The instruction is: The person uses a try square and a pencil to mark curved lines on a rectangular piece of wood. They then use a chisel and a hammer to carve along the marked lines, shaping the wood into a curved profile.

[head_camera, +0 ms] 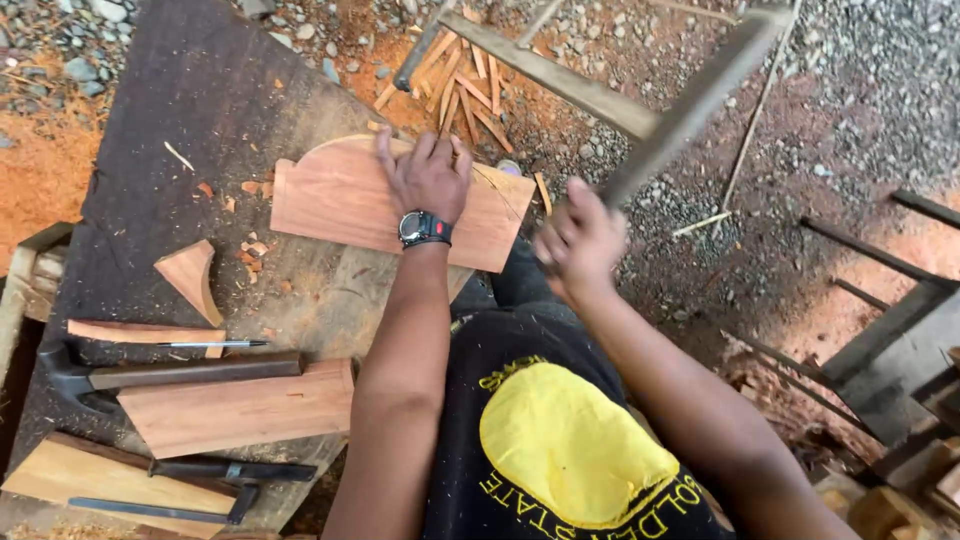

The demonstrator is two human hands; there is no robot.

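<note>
My left hand [428,176], with a black wristwatch on the wrist, presses flat on a reddish wooden board [335,200] that has a curved top edge and lies on a dark workbench [190,110]. My right hand [578,240] is blurred and grips the handle of a wooden frame saw [640,110], which is raised above the board's right end. The saw's frame reaches up and to the right over the gravel.
On the bench's left lie a curved wood offcut [190,275], a pen [215,344], a hammer [150,375], a flat reddish plank [240,408], a pale board [90,480] and a dark tool [200,490]. Wood scraps [465,90] litter the gravel. Metal frames [880,330] stand at right.
</note>
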